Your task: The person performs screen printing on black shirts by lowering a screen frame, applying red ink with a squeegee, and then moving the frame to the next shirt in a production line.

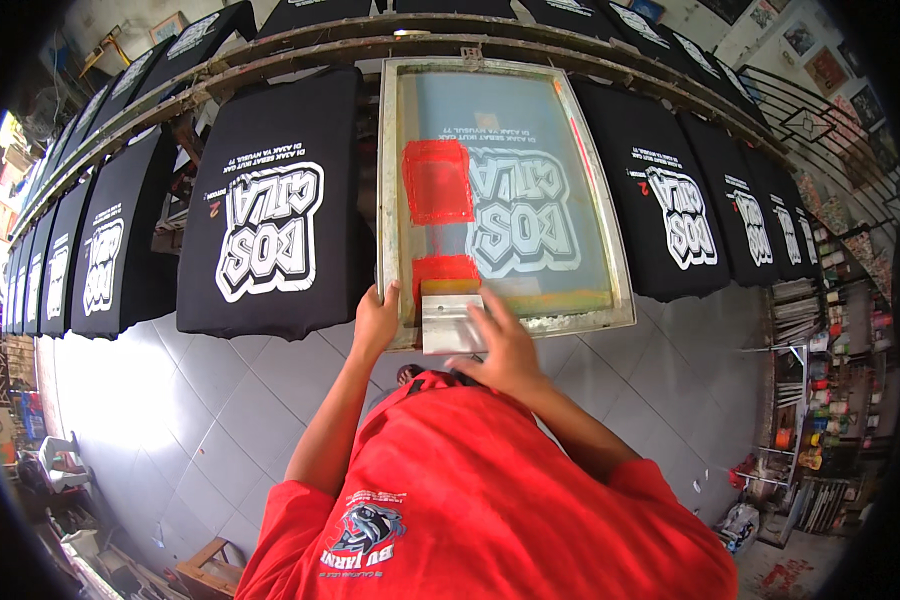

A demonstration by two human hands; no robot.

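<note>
We close our left hand (378,316) around the near left corner of the screen frame (615,235), which lies over a printed black garment between others alike. Our right hand (505,342) grips the metallic squeegee (448,328) at the frame's near edge, just below the red ink (438,185) on the mesh (510,110).
</note>
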